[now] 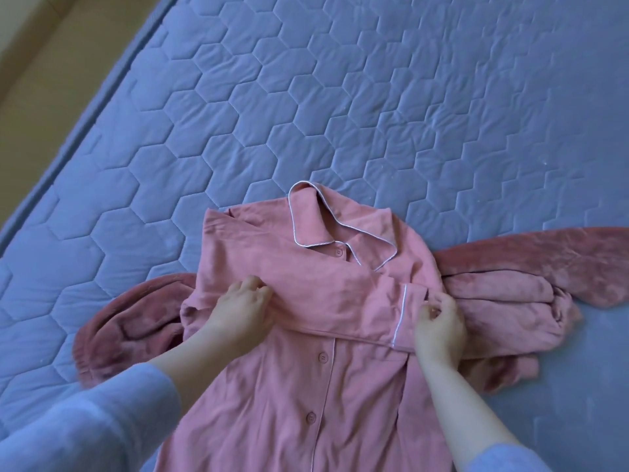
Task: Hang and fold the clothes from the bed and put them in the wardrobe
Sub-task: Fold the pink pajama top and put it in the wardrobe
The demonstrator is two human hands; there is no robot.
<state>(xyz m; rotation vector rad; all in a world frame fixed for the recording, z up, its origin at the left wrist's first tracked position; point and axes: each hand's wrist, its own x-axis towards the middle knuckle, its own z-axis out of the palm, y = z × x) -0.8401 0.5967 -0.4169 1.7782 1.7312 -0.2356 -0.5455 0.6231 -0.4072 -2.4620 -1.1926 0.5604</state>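
Note:
A pink button-up pyjama shirt point(306, 386) with white piping lies front up on the blue quilted bed point(306, 97), collar pointing away from me. One sleeve point(340, 308) is folded across the chest. My left hand point(241, 308) pinches the fabric at the sleeve's left end. My right hand point(437, 321) pinches the cuff with the white trim at the right. Beneath the shirt lies a darker pink fleece garment point(503, 301), sticking out on both sides.
The fleece garment's other end point(129, 332) bulges out to the left of the shirt. The bed's left edge point(85, 107) runs diagonally, with beige floor point(41, 63) beyond it. Blue quilt stretches far back and right.

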